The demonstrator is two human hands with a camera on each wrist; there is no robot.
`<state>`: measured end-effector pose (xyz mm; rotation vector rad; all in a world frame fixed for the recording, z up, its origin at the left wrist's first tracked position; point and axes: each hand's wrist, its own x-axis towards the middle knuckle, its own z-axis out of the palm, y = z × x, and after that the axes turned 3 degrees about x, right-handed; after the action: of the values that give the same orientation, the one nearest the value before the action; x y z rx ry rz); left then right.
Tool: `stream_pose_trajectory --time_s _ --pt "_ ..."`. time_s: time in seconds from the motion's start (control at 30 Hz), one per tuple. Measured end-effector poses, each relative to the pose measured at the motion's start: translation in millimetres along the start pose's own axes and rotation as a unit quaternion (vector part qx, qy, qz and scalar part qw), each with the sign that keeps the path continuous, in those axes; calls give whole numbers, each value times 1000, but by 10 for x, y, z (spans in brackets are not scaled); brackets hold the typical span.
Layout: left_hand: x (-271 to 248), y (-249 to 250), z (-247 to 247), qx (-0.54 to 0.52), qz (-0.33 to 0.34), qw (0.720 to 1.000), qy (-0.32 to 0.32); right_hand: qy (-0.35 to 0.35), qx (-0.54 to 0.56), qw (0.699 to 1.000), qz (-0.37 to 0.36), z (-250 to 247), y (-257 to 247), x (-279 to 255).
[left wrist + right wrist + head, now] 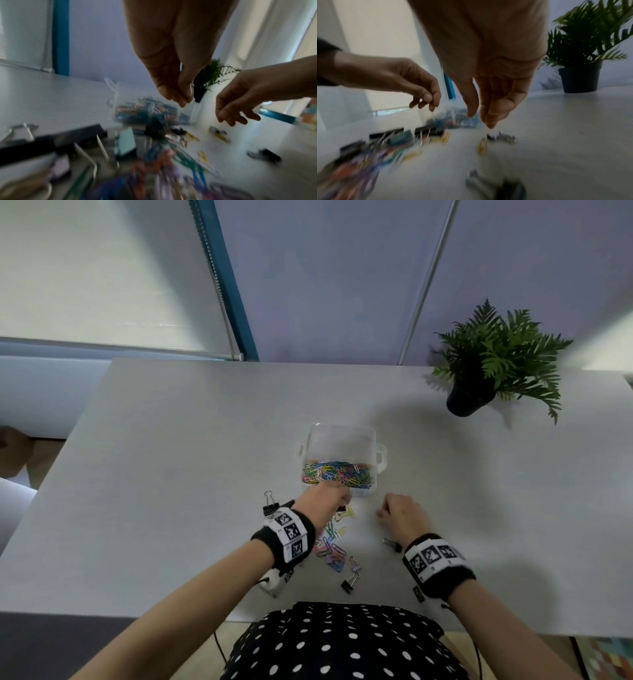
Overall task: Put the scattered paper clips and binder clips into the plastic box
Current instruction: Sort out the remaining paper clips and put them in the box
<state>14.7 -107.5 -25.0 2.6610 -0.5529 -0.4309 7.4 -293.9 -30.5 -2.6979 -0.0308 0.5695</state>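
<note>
A clear plastic box point(342, 429) stands mid-table, its near half full of coloured paper clips point(337, 472). My left hand point(337, 496) hovers at the box's front edge. Its fingertips point(184, 101) are pinched together, and no clip shows between them. To the right, my right hand point(382, 510) hangs above the table with loose fingers point(479, 119) and holds nothing. Loose paper clips point(330, 542) lie scattered below the left hand. Black binder clips lie at the left point(270, 505), near my right wrist point(393, 544) and toward the front point(350, 583).
A potted fern point(496, 361) stands at the table's back right. The grey table point(171, 457) ends close to my body at the front edge. A small purple binder clip point(354, 565) lies among the loose clips. Both wrist views are motion-blurred.
</note>
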Motion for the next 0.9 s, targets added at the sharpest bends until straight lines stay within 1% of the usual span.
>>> stream_pose_trajectory --time_s 0.1,0.2,0.27,0.33,0.4,0.5,0.6,0.73,0.8,0.9 --pt "-85 107 194 57 -15 998 -37 -3 -38 999 -15 183 -11 -79" --pt "-135 113 201 103 -30 994 -23 8 -32 998 -45 264 -22 -120" --pt "-164 35 184 110 -42 993 -16 -7 -25 999 -48 257 -32 -121" --pt "-212 -47 164 113 -55 992 -21 -18 -11 998 -54 245 -43 -111" --pt "-266 -90 165 120 -55 991 -25 -23 21 997 -66 209 -83 -105" --pt "-349 -126 207 107 -64 992 -28 -23 86 992 -90 190 -217 -56" --pt "-407 -138 235 97 -78 992 -11 -19 109 988 -104 229 -365 28" --pt "-353 -102 214 48 -74 996 13 -9 73 994 -83 339 -439 91" --pt "-248 -75 207 22 -73 997 28 7 54 994 -95 396 -436 85" --pt "-117 -16 222 29 -101 994 5 22 37 994 -105 445 -393 89"
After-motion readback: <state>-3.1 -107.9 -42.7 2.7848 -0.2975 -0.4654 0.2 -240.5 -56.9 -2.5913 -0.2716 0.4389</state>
